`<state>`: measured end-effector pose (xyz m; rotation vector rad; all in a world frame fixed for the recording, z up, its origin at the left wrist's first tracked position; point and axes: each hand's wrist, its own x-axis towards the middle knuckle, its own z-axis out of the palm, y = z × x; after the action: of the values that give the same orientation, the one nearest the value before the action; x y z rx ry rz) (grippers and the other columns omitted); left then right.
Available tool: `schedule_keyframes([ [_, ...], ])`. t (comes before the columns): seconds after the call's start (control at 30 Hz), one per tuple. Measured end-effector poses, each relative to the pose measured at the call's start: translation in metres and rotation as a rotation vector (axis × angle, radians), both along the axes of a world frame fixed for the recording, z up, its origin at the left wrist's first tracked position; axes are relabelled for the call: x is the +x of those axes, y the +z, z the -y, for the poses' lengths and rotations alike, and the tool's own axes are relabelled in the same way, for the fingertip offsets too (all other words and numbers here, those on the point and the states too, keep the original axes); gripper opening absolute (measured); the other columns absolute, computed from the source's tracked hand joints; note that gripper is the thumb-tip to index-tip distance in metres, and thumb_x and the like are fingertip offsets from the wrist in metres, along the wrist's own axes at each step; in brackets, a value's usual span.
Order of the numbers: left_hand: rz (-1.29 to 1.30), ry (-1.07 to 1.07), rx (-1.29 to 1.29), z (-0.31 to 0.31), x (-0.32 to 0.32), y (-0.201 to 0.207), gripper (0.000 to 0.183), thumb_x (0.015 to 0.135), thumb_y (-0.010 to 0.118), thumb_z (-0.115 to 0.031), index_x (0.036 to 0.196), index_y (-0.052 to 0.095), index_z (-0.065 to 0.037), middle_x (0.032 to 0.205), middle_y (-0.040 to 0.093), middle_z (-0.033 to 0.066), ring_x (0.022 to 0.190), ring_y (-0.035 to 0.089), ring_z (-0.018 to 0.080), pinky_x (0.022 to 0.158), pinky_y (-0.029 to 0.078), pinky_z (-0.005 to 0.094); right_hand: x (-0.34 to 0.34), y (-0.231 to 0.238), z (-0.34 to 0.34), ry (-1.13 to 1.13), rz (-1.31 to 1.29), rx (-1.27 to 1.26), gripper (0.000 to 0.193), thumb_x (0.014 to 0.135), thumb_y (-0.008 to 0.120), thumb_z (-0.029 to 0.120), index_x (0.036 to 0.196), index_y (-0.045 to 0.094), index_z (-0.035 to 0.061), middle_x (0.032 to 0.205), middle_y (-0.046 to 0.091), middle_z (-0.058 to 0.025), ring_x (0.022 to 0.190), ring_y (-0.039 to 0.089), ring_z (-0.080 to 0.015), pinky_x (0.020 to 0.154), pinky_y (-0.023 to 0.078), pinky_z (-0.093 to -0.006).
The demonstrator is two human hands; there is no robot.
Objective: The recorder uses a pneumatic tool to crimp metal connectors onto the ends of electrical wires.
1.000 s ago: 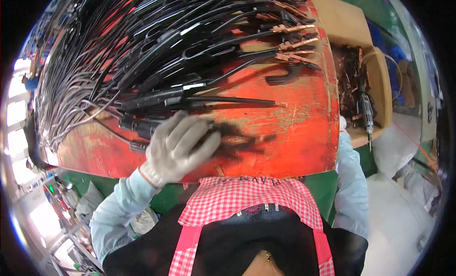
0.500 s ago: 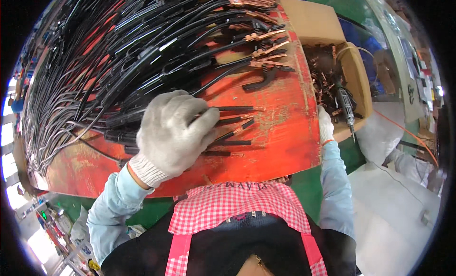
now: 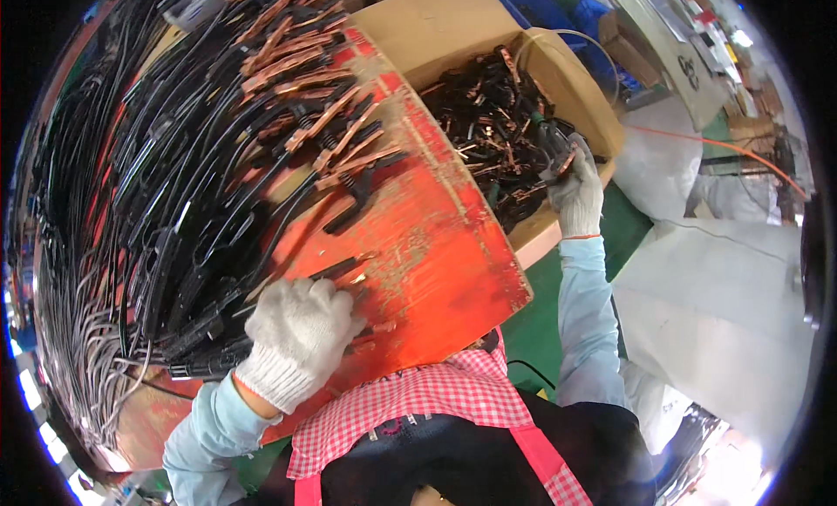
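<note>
Both the left hand (image 3: 301, 332) and the right hand (image 3: 577, 188) wear white knitted cotton gloves, matt and coarse in weave. The board (image 3: 427, 244) is painted orange-red, its coat scuffed and worn through to pale bare patches (most of all near the right edge). Across its left part lie black cables (image 3: 148, 210) in smooth, faintly glossy plastic sheathing, ending at the far side in copper-coloured metal clips (image 3: 301, 61) with a dull shine. The box (image 3: 453, 27) on the far right is plain brown cardboard, matt. The apron (image 3: 418, 410) is checked red-and-white cloth; the sleeves (image 3: 582, 305) are light blue fabric.
</note>
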<state>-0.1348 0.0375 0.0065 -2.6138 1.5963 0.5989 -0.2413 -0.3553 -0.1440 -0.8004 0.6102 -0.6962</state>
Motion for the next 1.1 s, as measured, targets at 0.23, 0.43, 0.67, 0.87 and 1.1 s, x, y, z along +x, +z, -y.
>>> schedule_keyframes([
  [0.23,-0.191,0.043,0.016,0.009,-0.006,-0.005,0.023,0.086,0.069,-0.03,0.084,0.068,-0.007,0.078,0.068,0.015,0.077,0.068,0.0358,0.068,0.053,0.0475,-0.012,-0.022,0.006,0.083,0.41,0.371,0.024,0.104,0.054,0.023,0.121,0.061,0.0069,0.099,0.066,-0.0081,0.083,0.064,-0.0226,0.076,0.057,-0.0374],
  [0.43,-0.406,0.301,-0.085,0.003,-0.019,-0.012,0.015,0.089,0.066,-0.019,0.099,0.063,-0.008,0.072,0.068,0.0164,0.071,0.07,0.0377,0.062,0.054,0.0473,0.012,0.015,-0.028,0.11,0.141,0.281,0.025,0.103,0.056,0.022,0.119,0.064,0.0045,0.097,0.065,-0.0092,0.079,0.063,-0.0174,0.063,0.054,-0.0278],
  [0.67,-0.421,0.218,-0.091,0.009,-0.025,-0.02,0.019,0.094,0.062,-0.028,0.104,0.062,-0.012,0.07,0.067,0.0162,0.068,0.069,0.0379,0.059,0.054,0.0489,0.021,0.064,-0.074,0.423,0.368,0.394,0.05,0.102,0.051,0.021,0.148,0.042,0.0044,0.09,0.053,-0.0079,0.074,0.048,-0.0166,0.063,0.046,-0.0277],
  [0.87,-0.463,0.169,-0.211,0.015,-0.019,-0.023,0.021,0.094,0.062,-0.028,0.105,0.062,-0.01,0.08,0.068,0.0159,0.074,0.069,0.0366,0.063,0.054,0.0484,0.032,0.085,-0.105,0.562,0.515,0.662,0.035,0.104,0.051,0.022,0.131,0.052,-0.0004,0.083,0.038,-0.0031,0.071,0.039,-0.0121,0.058,0.043,-0.025],
  [1.1,-0.54,0.361,-0.606,0.042,-0.007,-0.001,0.031,0.091,0.066,-0.017,0.121,0.062,-0.008,0.095,0.068,0.0113,0.083,0.069,0.0286,0.072,0.054,0.039,0.035,0.069,-0.103,0.584,0.219,0.594,0.03,0.103,0.057,0.021,0.127,0.053,0.0023,0.09,0.048,-0.0042,0.071,0.046,-0.0078,0.045,0.038,-0.0151],
])
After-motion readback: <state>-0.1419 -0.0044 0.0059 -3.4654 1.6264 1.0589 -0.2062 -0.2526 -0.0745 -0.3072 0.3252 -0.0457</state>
